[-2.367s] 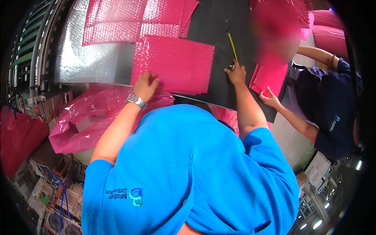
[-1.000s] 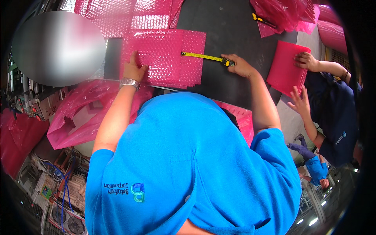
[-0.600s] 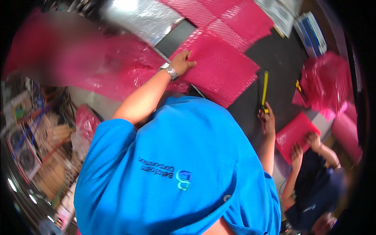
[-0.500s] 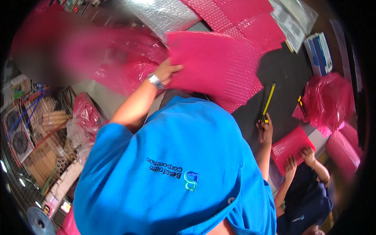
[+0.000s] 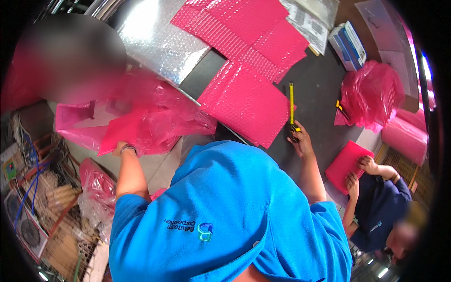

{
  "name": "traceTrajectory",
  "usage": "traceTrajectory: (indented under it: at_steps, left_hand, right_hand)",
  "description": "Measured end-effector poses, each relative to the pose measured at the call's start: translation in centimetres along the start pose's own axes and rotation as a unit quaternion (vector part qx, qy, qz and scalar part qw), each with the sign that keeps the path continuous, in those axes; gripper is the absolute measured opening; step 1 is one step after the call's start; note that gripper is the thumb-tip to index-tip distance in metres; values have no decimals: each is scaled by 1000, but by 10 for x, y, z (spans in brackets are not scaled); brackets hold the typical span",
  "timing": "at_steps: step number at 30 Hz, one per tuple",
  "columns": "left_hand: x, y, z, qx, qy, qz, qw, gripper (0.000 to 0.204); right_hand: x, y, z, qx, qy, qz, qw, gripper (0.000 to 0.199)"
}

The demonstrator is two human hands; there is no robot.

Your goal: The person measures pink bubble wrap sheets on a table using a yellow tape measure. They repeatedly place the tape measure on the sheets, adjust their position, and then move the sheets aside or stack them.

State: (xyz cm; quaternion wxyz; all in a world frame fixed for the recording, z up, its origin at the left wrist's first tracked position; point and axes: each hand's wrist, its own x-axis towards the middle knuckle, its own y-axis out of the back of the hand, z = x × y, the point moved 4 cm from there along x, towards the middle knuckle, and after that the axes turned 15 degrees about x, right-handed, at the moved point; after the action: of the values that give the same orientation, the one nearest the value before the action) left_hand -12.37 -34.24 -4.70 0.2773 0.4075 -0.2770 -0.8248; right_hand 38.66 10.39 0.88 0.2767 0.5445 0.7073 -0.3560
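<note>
Low at the left, my left hand [image 5: 121, 148] grips the edge of a pink bubble-wrap pouch [image 5: 121, 128]. The pouch is over a large, crumpled pink plastic bag [image 5: 174, 115] beside the table, partly overlapped by its film. My right hand [image 5: 302, 141] is on the dark table, its fingers around a black and yellow tape measure [image 5: 294, 133]. The yellow blade [image 5: 291, 98] is pulled out and points away from me. Just left of it lies a flat pink bubble-wrap pouch [image 5: 246, 101], and more pink bubble-wrap pouches [image 5: 263, 35] overlap beyond.
Silvery bubble wrap [image 5: 155, 37] covers the far left of the table [image 5: 324, 94]. At the right are a blue and white box [image 5: 347, 46], a bunched pink bag [image 5: 373, 94] and a yellow-black cutter [image 5: 342, 109]. A co-worker's hands [image 5: 359, 171] hold a pink pouch [image 5: 345, 162].
My left hand has carried a pink pouch from above the table leftward and down to the large plastic bag. My right hand stays at the tape measure. The view has shifted.
</note>
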Motion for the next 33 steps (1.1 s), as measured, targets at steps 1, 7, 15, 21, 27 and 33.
traceTrajectory:
  at_steps: [1,7,15,21,27,33]
  left_hand:
    - [-26,-2,18,83,9,4,996,53]
    - [-58,-113,23,58,-254,-233,937,51]
    - [-348,-217,118,313,-853,-231,347,41]
    - [-354,-267,97,460,-868,-91,166,41]
    - [-371,-254,17,459,-814,-225,275,38]
    - [-410,-209,34,297,-839,-343,302,39]
  right_hand:
    - [-1,-3,2,4,0,6,1000,54]
    - [-16,-52,7,94,14,-42,995,55]
    - [3,-151,58,-107,41,-203,972,65]
    - [21,-126,43,-286,141,-40,947,69]
    - [38,-26,7,-161,104,77,978,62]
    - [15,-14,-26,-23,166,117,979,52]
